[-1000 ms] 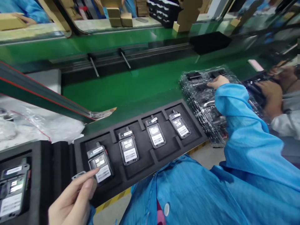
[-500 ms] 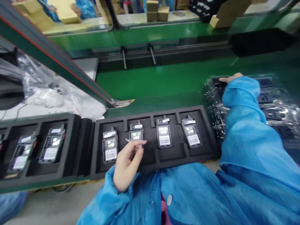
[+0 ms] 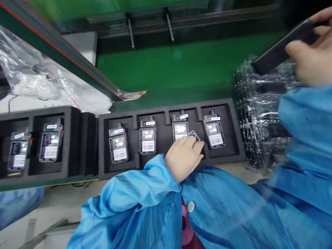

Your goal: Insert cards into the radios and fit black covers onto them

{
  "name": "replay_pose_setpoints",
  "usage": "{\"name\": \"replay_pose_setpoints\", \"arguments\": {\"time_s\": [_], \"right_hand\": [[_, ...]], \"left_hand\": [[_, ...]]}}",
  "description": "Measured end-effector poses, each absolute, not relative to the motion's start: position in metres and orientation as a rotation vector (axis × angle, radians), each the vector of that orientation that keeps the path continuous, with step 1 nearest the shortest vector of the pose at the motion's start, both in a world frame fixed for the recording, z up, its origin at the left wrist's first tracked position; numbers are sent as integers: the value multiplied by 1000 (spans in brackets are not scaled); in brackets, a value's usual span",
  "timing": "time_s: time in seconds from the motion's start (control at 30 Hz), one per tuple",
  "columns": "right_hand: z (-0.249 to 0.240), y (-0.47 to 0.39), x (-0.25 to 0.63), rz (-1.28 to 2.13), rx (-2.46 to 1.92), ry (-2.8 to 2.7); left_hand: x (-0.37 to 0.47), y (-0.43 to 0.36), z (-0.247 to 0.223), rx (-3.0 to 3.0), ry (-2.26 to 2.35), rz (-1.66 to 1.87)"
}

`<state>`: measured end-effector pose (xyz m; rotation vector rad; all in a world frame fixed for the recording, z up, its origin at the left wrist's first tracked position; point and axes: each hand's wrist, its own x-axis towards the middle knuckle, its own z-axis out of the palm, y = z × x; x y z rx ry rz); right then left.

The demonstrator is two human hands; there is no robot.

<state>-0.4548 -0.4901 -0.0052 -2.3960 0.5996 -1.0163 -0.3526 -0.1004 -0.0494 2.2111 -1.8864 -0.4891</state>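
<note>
A black foam tray (image 3: 135, 166) holds several open-backed handheld devices. My left hand (image 3: 184, 156) is over the tray, its fingers closed on a thin light-coloured frame-like piece (image 3: 195, 135), just beside the third device (image 3: 181, 125). The rightmost device (image 3: 214, 130) lies to the right of that hand. At the upper right, my right hand (image 3: 313, 52) grips a flat black part (image 3: 280, 52), held above a stack of clear plastic trays (image 3: 268, 103).
Another foam tray (image 3: 67, 138) with devices stands at the left. A slanted metal post (image 3: 77, 62) rises at the upper left beside plastic bags (image 3: 38, 83). The green conveyor surface (image 3: 166, 65) lies behind. A blue sleeve (image 3: 20, 207) of a person shows at the lower left.
My left hand has moved right, from the second device to the third. My right hand has risen off the clear trays with a black part in it. The view has tilted downward.
</note>
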Motion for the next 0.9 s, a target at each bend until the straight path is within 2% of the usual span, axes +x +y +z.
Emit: {"name": "replay_pose_setpoints", "arguments": {"time_s": [0.03,0.17,0.27,0.5,0.77,0.9], "right_hand": [[0,-461,-457,-949,-2369,492],[-12,-366,-469,-207,-2466,199],[-36,-344,-472,31,-2456,93],[-58,-349,-464,52,-2484,48],[-80,-334,-480,-165,-2630,47],[-93,-326,-488,-249,-2863,116]], "left_hand": [[-353,-105,-49,2232,-1907,-494],[-355,-119,-49,2354,-1926,-514],[-358,-125,-49,2430,-1917,-519],[-364,-126,-52,2484,-1899,-463],[-377,-122,-58,2453,-1876,-435],[-386,-119,-65,2401,-1873,-360]]}}
